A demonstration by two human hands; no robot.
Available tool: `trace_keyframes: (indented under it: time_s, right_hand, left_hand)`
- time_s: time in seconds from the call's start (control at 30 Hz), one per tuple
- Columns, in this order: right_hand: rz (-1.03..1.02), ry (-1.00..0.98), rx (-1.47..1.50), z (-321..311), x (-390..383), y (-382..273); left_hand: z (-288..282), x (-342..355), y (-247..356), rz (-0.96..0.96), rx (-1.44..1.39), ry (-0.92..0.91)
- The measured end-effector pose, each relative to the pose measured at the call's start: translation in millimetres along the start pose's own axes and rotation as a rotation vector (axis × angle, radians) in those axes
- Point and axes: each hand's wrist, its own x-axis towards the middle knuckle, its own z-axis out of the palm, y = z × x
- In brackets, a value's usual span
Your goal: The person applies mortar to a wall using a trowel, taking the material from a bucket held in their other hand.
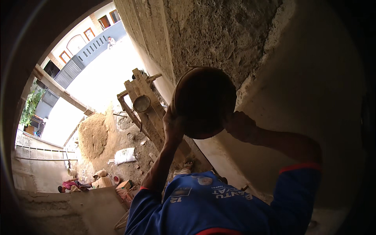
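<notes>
A dark, round bucket (204, 102) is raised in front of me, up against the rough wall. My left hand (173, 126) grips its left side, the fingers closed at the edge. On the lower right of the bucket, my right hand (240, 127) is closed on the edge. The bucket is in deep shade, so its contents cannot be made out. Behind it, the wall (219, 35) has a coarse, unfinished grey face, and a smoother surface (305, 102) spreads to the right.
Below to the left, a wooden plank scaffold (154, 111) carries another bucket (141, 103). Beyond lie a sand heap (93, 135), a white sack (125, 155) and stacked bricks (124, 191). A person (72, 185) is low at the far left, near a ladder (45, 153).
</notes>
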Motion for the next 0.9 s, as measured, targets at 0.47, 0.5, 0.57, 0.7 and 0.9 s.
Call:
trace_keyframes:
  time_s: [0.47,0.5,0.57,0.7,0.9]
  right_hand:
    - [0.209,0.280,-0.412,13,1,-23]
    - [0.136,0.046,-0.247,-17,2,-21]
    - [0.148,0.132,-0.440,-49,6,-10]
    - [0.254,0.194,-0.725,-15,41,4]
    - [0.346,-0.188,-0.215,77,47,-40]
  left_hand:
    - [14,-5,-26,0.061,-0.024,0.153]
    - [12,-4,-32,0.063,-0.026,0.165]
    - [22,-5,-38,0.018,-0.094,0.113]
    - [44,-13,-26,0.003,-0.175,0.075]
    - [42,-18,-45,0.072,-0.129,0.166]
